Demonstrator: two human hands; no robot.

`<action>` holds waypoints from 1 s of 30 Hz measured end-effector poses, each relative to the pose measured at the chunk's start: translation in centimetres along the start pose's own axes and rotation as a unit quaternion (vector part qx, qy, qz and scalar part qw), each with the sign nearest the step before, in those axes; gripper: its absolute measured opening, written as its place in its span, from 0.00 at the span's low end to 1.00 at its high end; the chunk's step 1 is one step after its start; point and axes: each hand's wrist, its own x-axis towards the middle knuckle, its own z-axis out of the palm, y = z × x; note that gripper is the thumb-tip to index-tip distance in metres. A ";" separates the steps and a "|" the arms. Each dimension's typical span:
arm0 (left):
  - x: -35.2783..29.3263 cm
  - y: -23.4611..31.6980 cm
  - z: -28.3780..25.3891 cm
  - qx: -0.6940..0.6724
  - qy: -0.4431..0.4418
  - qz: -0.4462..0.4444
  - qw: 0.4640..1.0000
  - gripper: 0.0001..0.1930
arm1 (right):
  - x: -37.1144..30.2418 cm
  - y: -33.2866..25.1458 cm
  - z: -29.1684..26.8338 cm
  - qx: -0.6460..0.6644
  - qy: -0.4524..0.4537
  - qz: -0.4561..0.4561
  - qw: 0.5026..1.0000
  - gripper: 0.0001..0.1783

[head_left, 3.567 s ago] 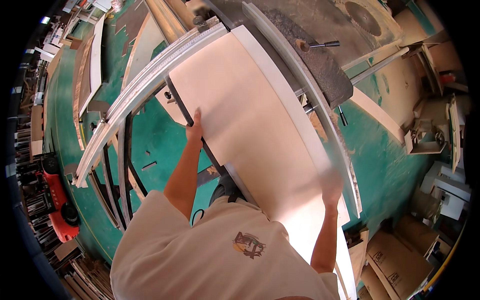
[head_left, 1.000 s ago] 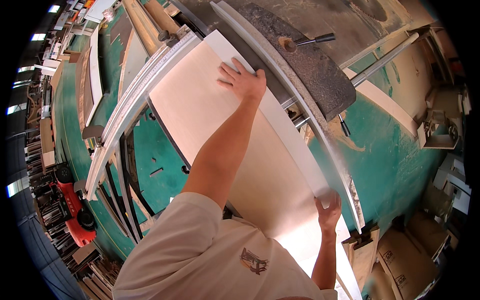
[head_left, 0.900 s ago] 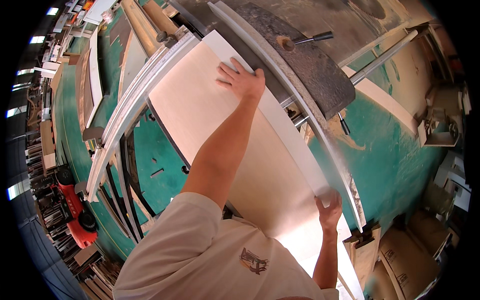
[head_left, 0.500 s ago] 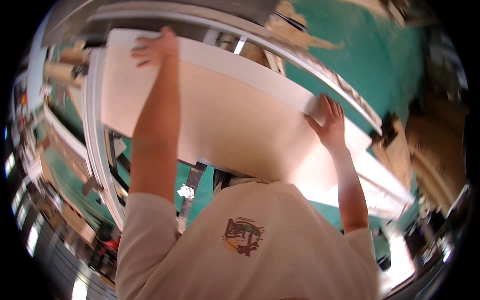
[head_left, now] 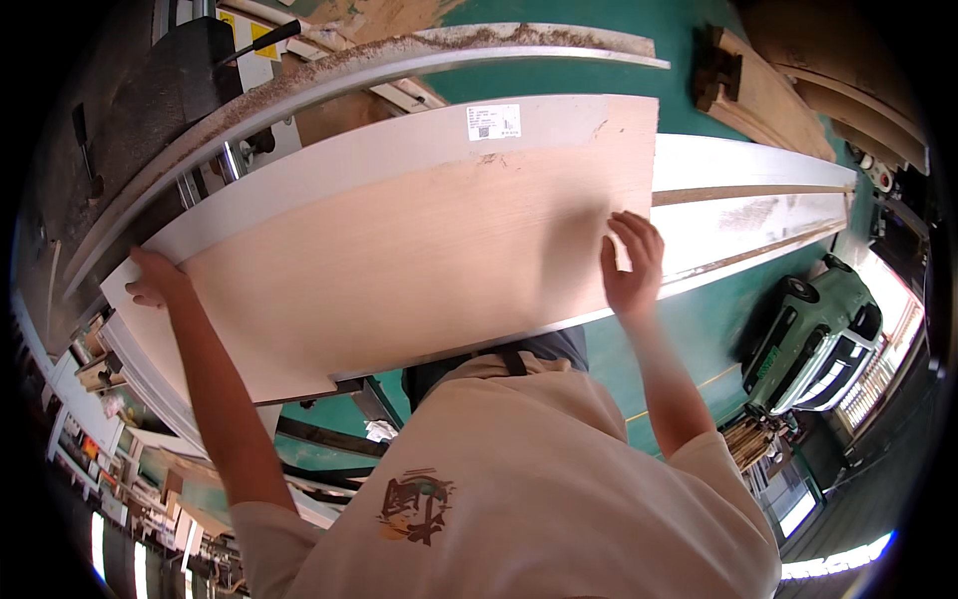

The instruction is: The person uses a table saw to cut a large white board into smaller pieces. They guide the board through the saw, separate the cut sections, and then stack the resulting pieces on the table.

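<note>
A wide, pale wood-faced board [head_left: 399, 240] with a light grey strip along its far edge lies in front of me. On that strip sits a white printed label [head_left: 494, 122]. At the board's far left corner rests my left hand [head_left: 158, 278], its thumb by the far edge and its fingers bent over the surface. Near the right end, my right hand [head_left: 635, 265] is loosely cupped, thumb apart from the fingers, with nothing in it. A shadow falls on the board beside it; whether the fingertips touch the board I cannot tell.
Beyond the board runs a metal rail [head_left: 399, 65] strewn with sawdust, beside a dark machine with a black lever [head_left: 261, 42]. A long white panel [head_left: 758, 210] extends right. Wooden pieces [head_left: 763, 95] lie at the far right; a green car [head_left: 818, 339] stands on the green floor.
The view has swung, bringing the board's label and right end plainly into sight. My right hand has left the grey strip and come nearer me. My left hand's fingers, spread before, are now bent.
</note>
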 end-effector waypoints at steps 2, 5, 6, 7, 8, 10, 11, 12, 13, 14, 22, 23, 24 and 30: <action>-0.3 -5.0 -1.4 0.003 0.014 0.174 0.985 0.49 | 1.9 0.5 -0.1 0.010 0.011 -0.020 1.000 0.16; -10.3 -7.5 -4.6 0.050 -0.089 0.361 0.927 0.41 | 5.8 1.4 0.8 0.032 0.027 -0.052 0.998 0.18; -13.4 -7.6 -6.2 0.055 -0.099 0.416 0.902 0.38 | 7.4 2.0 1.2 0.028 0.021 -0.077 0.996 0.20; -15.4 -7.5 -7.3 0.049 -0.131 0.420 0.897 0.38 | 9.0 2.4 1.5 0.020 0.015 -0.102 0.994 0.22; -17.1 -7.4 -8.2 0.043 -0.162 0.420 0.892 0.37 | 10.6 2.4 1.5 0.021 0.002 -0.128 0.992 0.25; -18.0 -7.9 -8.6 0.034 -0.186 0.451 0.872 0.35 | 12.7 3.7 3.0 0.009 -0.029 -0.183 0.983 0.37; -17.8 -8.3 -8.6 0.050 -0.183 0.463 0.866 0.35 | 13.2 4.1 3.4 0.007 -0.039 -0.197 0.980 0.38; -17.7 -8.5 -8.4 0.065 -0.182 0.474 0.859 0.34 | 14.1 4.2 3.6 0.003 -0.048 -0.212 0.976 0.40; -17.7 -8.7 -8.2 0.079 -0.181 0.485 0.852 0.34 | 14.5 4.3 4.0 -0.002 -0.057 -0.225 0.973 0.42; -17.6 -8.8 -8.0 0.073 -0.181 0.488 0.851 0.33 | 14.6 4.8 4.6 -0.008 -0.070 -0.229 0.971 0.43; -18.2 -8.5 -8.1 0.057 -0.179 0.494 0.849 0.33 | 14.1 5.4 6.4 0.018 -0.043 -0.227 0.973 0.36; -18.1 -8.5 -8.2 0.059 -0.179 0.495 0.849 0.33 | 14.1 5.4 6.5 0.020 -0.040 -0.228 0.973 0.36; -18.1 -8.5 -8.2 0.061 -0.179 0.495 0.848 0.33 | 14.2 5.4 6.4 0.020 -0.037 -0.229 0.972 0.35; -18.1 -8.5 -8.1 0.062 -0.182 0.491 0.850 0.33 | 14.2 5.3 6.2 0.013 -0.039 -0.230 0.972 0.34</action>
